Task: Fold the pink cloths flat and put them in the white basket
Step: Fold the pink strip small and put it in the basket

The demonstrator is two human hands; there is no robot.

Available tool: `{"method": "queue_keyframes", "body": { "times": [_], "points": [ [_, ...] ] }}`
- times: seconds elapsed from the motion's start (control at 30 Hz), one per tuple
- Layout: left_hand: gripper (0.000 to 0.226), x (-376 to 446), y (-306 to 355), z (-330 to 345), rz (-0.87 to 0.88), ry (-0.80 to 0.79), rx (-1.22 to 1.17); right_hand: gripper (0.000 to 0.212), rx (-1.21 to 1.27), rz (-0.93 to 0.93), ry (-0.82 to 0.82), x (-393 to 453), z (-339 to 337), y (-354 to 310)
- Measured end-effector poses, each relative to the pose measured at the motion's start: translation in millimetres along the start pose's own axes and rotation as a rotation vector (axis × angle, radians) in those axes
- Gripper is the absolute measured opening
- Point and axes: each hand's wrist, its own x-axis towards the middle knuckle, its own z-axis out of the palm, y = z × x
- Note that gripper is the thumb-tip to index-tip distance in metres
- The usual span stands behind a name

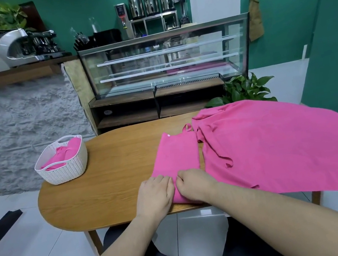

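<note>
We are midway through folding: a narrow pink cloth (pixel 177 155) lies on the wooden table (pixel 111 159), already doubled into a long strip running away from us, with a hanging loop at its far end. Our left hand (pixel 155 193) and right hand (pixel 192 185) sit side by side on the near end of that strip, right at the table's front edge. The fingers of both look curled down into the fabric, as if pinching the near hem, though we cannot see under them to be sure how much cloth each one holds.

We judge the next move to be lifting this near end and carrying it toward the far end to halve the strip, keeping the edges lined up, then pressing it flat.

The white basket (pixel 65 168) stands on the left end of the table, well apart from our hands, with pink fabric (pixel 63 154) already inside. A larger pink cloth (pixel 277 144) lies spread and rumpled just beside the strip on the right, draping over the table's edge; it is not yet folded.

We can read no writing; the urns behind carry red labels too small to make out.
</note>
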Motion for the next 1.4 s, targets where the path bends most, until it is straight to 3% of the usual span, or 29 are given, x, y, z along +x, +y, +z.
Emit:
{"method": "queue_keyframes", "body": {
  "times": [0.1,0.23,0.37,0.53,0.7,0.87,1.03,1.2,1.27,1.4],
  "points": [
    [0.034,9.0,-0.2,-3.3,-0.038,-0.062,-0.043,0.029,-0.012,-0.065,0.063,-4.4,-0.1,0.6],
    [0.038,17.9,0.1,-5.6,-0.162,-0.216,-0.125,0.025,-0.113,-0.225,0.277,-19.3,13.0,3.4],
    [0.038,25.2,1.2,-9.8,-0.182,-0.310,-0.144,0.021,-0.176,-0.240,0.358,-20.1,21.2,9.9],
    [0.043,11.0,-6.9,0.7,-0.046,-0.114,-0.091,0.044,-0.118,-0.194,0.238,-11.6,9.6,3.0],
    [0.031,-4.9,-11.9,10.7,-0.015,0.045,-0.026,0.018,-0.014,-0.084,0.105,-5.5,5.8,0.1],
    [0.043,-0.1,-9.8,3.5,-0.070,-0.014,-0.057,0.019,-0.006,-0.012,0.037,-7.0,2.6,-3.3],
    [0.048,12.7,-2.4,-5.4,-0.169,-0.176,-0.086,0.035,-0.273,-0.164,0.331,-14.8,13.4,3.8],
    [0.052,25.4,-2.1,-9.5,-0.283,-0.319,-0.124,0.032,-0.183,-0.240,0.237,-16.9,18.5,5.6],
    [0.048,22.2,-2.8,-9.3,-0.256,-0.293,-0.127,0.032,-0.109,-0.197,0.181,-13.6,12.5,4.4],
    [0.022,-2.6,-12.7,2.0,-0.013,-0.032,0.099,0.021,-0.012,-0.117,0.128,-9.2,9.6,-3.4]
  ]
}}
